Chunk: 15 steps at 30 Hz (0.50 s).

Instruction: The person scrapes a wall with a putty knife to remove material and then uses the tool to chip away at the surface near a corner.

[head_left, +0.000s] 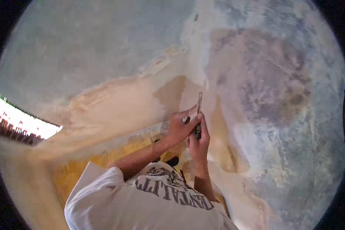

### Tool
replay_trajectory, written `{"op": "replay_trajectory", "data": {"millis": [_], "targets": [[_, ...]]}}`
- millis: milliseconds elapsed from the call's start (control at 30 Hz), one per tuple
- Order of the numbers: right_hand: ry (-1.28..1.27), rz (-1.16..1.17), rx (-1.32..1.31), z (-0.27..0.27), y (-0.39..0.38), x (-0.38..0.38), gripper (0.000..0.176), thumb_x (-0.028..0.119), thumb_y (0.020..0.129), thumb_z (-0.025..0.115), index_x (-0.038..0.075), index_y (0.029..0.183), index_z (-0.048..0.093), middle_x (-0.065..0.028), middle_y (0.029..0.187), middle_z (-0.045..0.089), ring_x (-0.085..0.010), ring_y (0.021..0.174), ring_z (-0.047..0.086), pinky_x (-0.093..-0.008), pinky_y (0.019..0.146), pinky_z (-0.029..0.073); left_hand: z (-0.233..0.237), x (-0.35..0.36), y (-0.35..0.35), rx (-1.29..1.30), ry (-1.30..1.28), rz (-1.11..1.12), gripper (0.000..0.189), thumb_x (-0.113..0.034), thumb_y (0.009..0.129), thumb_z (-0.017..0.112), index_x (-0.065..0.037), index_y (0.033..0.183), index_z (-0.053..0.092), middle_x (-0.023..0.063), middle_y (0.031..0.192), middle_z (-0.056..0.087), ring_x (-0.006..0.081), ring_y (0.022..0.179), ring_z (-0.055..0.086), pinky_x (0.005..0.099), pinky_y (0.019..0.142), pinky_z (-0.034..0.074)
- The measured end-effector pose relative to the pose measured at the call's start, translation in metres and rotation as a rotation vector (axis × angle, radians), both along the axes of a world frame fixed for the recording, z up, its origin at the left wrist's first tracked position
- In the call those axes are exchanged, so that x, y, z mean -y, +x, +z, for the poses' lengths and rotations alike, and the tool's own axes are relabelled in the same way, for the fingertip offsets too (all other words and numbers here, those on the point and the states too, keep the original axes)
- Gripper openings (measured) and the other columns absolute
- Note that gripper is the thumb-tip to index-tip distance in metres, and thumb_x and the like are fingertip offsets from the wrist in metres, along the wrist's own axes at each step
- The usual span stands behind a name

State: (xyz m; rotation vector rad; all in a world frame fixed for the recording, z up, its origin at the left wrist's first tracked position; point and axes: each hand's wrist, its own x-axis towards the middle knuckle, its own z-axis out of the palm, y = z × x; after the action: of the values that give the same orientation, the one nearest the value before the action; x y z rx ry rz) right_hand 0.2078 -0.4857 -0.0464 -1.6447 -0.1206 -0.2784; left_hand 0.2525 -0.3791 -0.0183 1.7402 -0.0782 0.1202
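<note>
My left hand (179, 128) is closed, its fingers reaching up against a thin, flat, stained tool like a scraper blade (200, 98) seen nearly edge-on. A small white-and-dark end (186, 120) shows in that hand; I cannot make out what it belongs to. My right hand (199, 143) is closed around the lower part of the tool, where a dark, speckled patch shows between the hands. Both hands are close together in front of my chest, over a patchy plastered surface (115, 99).
Damp brown patches (174, 92) and a large darker purplish patch (260, 76) mark the plaster. A yellow-ochre area (138, 151) lies behind my left arm. At far left is a bright opening (27, 120). Dark shapes (172, 161) show beyond my printed white shirt (142, 207).
</note>
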Motion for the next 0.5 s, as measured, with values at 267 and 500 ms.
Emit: {"op": "replay_trajectory", "data": {"millis": [267, 500], "targets": [[0.014, 0.164, -0.144, 0.013, -0.015, -0.056, 0.06, 0.005, 0.091, 0.062, 0.005, 0.148, 0.042, -0.0071, 0.101, 0.058, -0.012, 0.079, 0.051, -0.0265, 0.068, 0.04, 0.004, -0.082, -0.029, 0.007, 0.083, -0.072, 0.031, -0.024, 0.096, 0.066, -0.006, 0.121, 0.069, 0.0112, 0.089, 0.073, 0.0106, 0.076, 0.062, 0.0325, 0.072, 0.054], [-0.046, 0.501, -0.168, -0.011, -0.057, -0.164, 0.063, 0.004, 0.091, 0.061, 0.004, 0.15, 0.04, 0.0011, 0.077, 0.057, -0.004, 0.048, 0.043, -0.021, 0.042, 0.034, -0.025, -0.19, -0.119, -0.014, 0.005, 0.269, 0.036, -0.028, 0.093, 0.067, -0.005, 0.121, 0.068, 0.0214, 0.08, 0.069, 0.0224, 0.064, 0.064, 0.0377, 0.066, 0.052]]}}
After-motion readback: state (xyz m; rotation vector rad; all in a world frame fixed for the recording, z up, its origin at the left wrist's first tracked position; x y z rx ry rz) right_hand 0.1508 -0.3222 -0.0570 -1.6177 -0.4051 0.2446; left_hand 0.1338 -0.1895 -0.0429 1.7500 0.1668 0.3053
